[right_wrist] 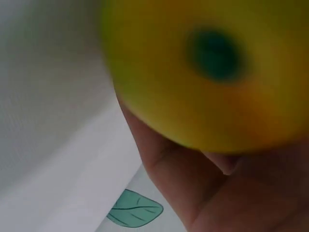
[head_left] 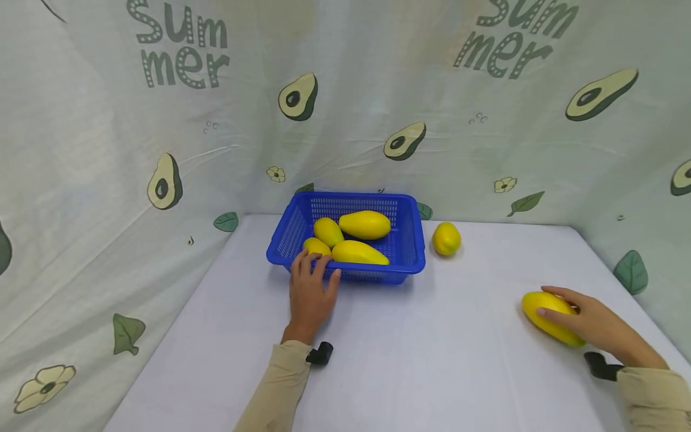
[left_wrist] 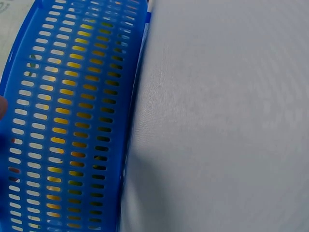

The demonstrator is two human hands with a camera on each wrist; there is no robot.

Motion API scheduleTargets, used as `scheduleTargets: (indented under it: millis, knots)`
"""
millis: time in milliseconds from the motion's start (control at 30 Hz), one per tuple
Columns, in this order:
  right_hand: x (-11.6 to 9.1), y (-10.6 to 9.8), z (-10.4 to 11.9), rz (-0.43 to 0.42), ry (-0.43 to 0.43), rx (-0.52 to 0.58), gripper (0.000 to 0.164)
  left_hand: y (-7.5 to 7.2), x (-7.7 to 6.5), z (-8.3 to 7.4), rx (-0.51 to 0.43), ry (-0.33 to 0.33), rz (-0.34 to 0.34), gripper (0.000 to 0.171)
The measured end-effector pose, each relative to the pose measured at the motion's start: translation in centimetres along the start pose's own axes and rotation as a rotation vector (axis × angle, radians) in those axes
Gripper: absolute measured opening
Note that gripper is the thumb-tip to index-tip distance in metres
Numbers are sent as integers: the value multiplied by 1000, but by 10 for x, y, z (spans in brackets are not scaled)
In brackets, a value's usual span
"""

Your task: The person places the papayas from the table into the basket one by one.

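My left hand (head_left: 312, 294) is at the near left edge of a blue plastic basket (head_left: 378, 275), fingers hooked over its rim and thumb against the outer wall. In the left wrist view, the slotted basket wall (left_wrist: 72, 111) fills the left side, with one fingertip (left_wrist: 2, 106) at the frame edge. Two long yellow papayas (head_left: 364, 225) and two smaller yellow lemon-like fruits (head_left: 327, 232) lie in the basket. Far to the right, my right hand (head_left: 594, 321) grips another yellow papaya (head_left: 545, 315) at the table. Its dark green end spot shows, blurred, in the right wrist view.
A single yellow lemon (head_left: 446, 239) sits on the white table (head_left: 432, 360) just right of the basket. Behind the table and along both sides hangs a pale cloth (head_left: 345, 138) printed with avocados and leaves.
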State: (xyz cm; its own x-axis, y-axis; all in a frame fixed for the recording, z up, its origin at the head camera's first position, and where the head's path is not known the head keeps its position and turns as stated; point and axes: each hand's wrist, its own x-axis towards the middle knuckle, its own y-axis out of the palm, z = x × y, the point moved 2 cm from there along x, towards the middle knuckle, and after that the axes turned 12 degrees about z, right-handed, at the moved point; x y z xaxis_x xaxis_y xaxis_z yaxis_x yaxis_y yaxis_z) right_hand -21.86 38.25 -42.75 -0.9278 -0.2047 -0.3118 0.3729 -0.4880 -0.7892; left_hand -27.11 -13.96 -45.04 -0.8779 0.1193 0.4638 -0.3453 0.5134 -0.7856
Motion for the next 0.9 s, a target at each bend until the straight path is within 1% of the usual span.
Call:
scheduleTargets:
  millis: [167, 333, 600, 733, 900]
  knots:
    - [2, 4, 0, -8, 5, 26, 80, 0, 0, -1, -1, -7, 1, 36]
    - [3, 4, 2, -18, 22, 21, 81, 0, 0, -1, -1, -13, 5, 37]
    - [1, 3, 3, -18, 84, -48, 83, 0, -3, -1, -2, -5, -5, 36]
    - [0, -2, 2, -15, 114, -73, 86, 1, -2, -1, -4, -5, 9, 38]
    - [0, -1, 0, -6, 122, -37, 88, 0, 0, -1, 4, -8, 7, 36]
